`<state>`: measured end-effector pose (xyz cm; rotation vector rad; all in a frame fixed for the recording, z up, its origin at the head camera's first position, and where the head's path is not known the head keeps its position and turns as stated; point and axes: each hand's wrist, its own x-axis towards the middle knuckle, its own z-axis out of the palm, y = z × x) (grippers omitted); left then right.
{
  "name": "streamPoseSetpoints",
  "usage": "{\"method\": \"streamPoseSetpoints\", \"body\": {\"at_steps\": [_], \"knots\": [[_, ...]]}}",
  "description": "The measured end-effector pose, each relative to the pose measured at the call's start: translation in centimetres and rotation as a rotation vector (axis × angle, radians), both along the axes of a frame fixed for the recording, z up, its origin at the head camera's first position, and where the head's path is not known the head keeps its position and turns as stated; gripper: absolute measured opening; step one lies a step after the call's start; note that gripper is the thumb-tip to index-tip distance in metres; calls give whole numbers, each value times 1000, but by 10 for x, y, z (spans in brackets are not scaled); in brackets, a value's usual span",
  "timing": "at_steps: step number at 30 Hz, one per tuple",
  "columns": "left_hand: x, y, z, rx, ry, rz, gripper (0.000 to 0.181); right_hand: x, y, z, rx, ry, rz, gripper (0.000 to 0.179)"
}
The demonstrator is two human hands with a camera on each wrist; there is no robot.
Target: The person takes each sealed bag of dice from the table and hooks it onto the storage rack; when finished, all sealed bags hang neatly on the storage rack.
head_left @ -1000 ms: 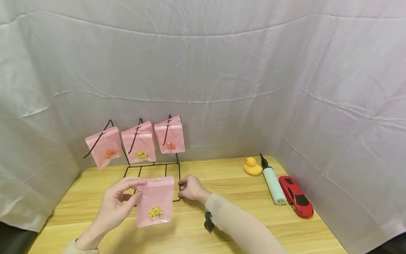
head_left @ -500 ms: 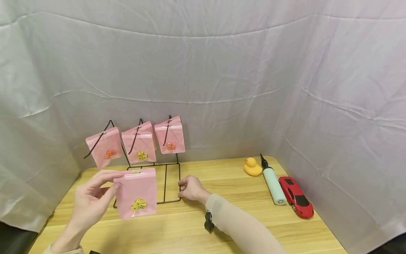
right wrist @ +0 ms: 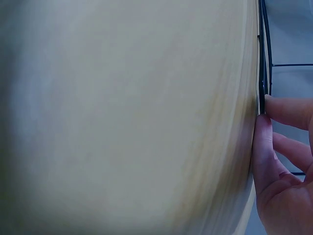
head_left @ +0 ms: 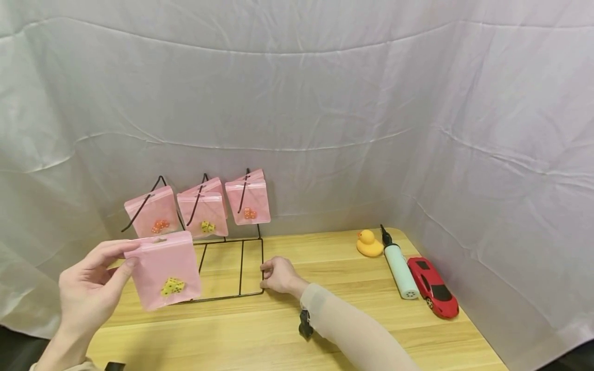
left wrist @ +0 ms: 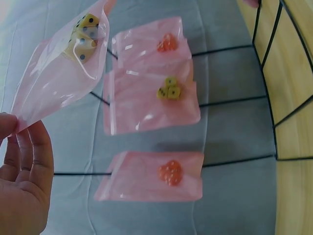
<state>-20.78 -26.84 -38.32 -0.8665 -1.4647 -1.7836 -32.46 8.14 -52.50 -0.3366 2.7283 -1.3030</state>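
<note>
My left hand (head_left: 88, 288) pinches a pink zip bag (head_left: 160, 263) with yellow dice inside by its upper left corner, held up in front of a black wire rack (head_left: 232, 296). In the left wrist view the same bag (left wrist: 58, 93) hangs tilted from thumb and fingers. Pink bags hang on the rack's three prongs: a left bag (head_left: 146, 208) with orange dice, a middle bag (head_left: 215, 206) with yellow dice, another behind it, and a right bag (head_left: 255, 198) with orange dice, one more behind. My right hand (head_left: 282, 275) pinches the right side wire of the rack's base.
On the right of the wooden table (head_left: 334, 299) are a yellow rubber duck (head_left: 369, 245), a pale green hand pump (head_left: 401, 272) with a black nozzle, and a red toy car (head_left: 433, 288). A grey curtain (head_left: 297, 103) hangs behind and along the sides.
My left hand has carried the pink bag of yellow dice leftward and slightly up, from before the rack's middle to before its left prong. The right hand stays put on the rack.
</note>
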Motion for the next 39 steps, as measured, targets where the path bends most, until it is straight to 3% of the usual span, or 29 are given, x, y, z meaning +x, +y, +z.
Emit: {"method": "streamPoseSetpoints", "body": {"at_steps": [4,11,15,22,29,39], "knots": [[-2,-9,4,55,0,5,39,0,0,0,5,2,2,48],[-5,-23,5,93,-24,92,31,-2,1,-1,47,38,14,48],[-8,-30,5,111,-45,111,29,-1,1,-2,43,32,13,48],[-12,-41,7,101,-209,258,28,-1,0,-1,25,16,15,48],[-18,-46,3,139,-219,227,28,-1,1,-2,19,12,12,47],[-22,-46,3,164,-305,290,25,-2,0,-2,27,20,2,47]]}}
